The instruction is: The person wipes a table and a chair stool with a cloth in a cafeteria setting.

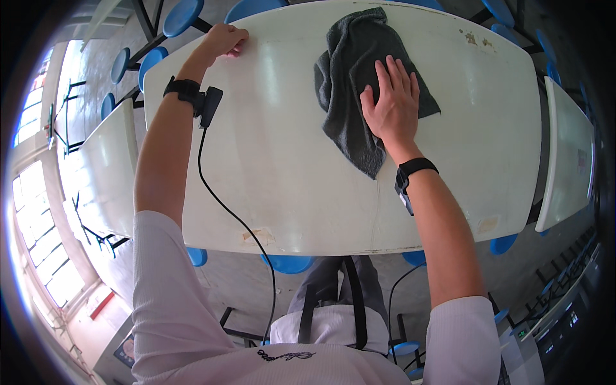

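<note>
A dark grey cloth [353,62] lies rumpled on a white tabletop [288,159], its folds bunched to the left and one corner pointing towards me. My right hand [393,103] rests palm down on the cloth's right part, fingers stretched and a little apart, not gripping it. At the table's far left edge is my left hand [226,39], with its fingers curled down near the surface. The inside of that hand is hidden, and no object shows in it. Bare tabletop separates the left hand from the cloth.
Black straps hold devices on both wrists; a black cable [231,207] runs from the left device [210,107] across the table. Blue round stools [183,17] surround the table. Other white tables stand left [110,168] and right [568,159]. Worn patches [258,237] mark the tabletop.
</note>
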`<act>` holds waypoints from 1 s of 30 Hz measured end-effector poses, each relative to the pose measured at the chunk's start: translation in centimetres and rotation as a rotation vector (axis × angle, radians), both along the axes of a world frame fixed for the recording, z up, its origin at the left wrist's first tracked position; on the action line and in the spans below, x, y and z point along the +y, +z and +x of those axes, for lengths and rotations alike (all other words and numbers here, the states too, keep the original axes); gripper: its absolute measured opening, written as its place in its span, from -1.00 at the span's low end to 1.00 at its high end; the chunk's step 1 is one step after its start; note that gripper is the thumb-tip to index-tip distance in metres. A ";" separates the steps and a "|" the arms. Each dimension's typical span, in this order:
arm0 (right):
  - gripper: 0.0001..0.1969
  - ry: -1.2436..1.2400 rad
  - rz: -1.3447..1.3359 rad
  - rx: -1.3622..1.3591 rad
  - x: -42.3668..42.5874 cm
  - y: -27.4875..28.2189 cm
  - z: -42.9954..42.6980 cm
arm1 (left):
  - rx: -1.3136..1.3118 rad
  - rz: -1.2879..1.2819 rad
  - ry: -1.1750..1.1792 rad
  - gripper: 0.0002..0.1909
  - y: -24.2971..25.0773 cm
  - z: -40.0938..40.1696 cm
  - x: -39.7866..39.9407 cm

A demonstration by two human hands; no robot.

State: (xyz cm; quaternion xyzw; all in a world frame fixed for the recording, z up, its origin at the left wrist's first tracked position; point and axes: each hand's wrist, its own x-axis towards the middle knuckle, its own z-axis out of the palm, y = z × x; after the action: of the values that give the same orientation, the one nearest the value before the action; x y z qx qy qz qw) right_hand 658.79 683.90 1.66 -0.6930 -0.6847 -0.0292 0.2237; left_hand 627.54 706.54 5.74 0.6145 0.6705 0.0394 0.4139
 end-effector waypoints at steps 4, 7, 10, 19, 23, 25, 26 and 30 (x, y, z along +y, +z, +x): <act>-0.52 -0.002 -0.008 -0.015 0.0 0.0 0.0 | -0.166 0.085 -0.040 -0.72 -1.2 -1.2 -0.5; -0.51 -0.002 -0.021 -0.010 0.0 -0.1 0.0 | -0.193 0.086 -0.007 -0.72 -1.4 -1.6 -0.8; -0.51 -0.005 -0.018 -0.015 0.0 -0.1 0.0 | -0.224 0.111 0.020 -0.74 -0.9 -1.3 -0.7; -0.51 -0.006 -0.035 -0.021 0.1 -0.2 0.0 | 0.408 0.194 -0.238 -0.42 0.0 -0.4 -1.5; -0.51 0.000 -0.022 -0.023 0.3 -0.1 -0.2 | 0.438 0.353 -0.327 -0.49 -0.8 -0.7 -1.6; -0.52 0.000 -0.014 -0.022 0.3 -0.1 -0.2 | 0.426 0.406 -0.359 -0.51 -1.2 -0.7 -1.3; -0.52 -0.001 -0.014 -0.027 0.2 -0.1 -0.2 | 0.431 0.386 -0.411 -0.53 -1.4 -0.8 -1.4; -0.52 0.000 -0.015 -0.044 0.2 -0.2 -0.1 | 0.382 0.416 -0.425 -0.53 -2.0 -1.4 -1.6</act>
State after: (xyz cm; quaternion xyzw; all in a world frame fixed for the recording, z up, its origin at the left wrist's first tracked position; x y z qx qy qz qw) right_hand 658.66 684.08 1.46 -0.6940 -0.6896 -0.0394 0.2034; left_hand 626.12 704.93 3.76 0.8076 0.5708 -0.0275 0.1456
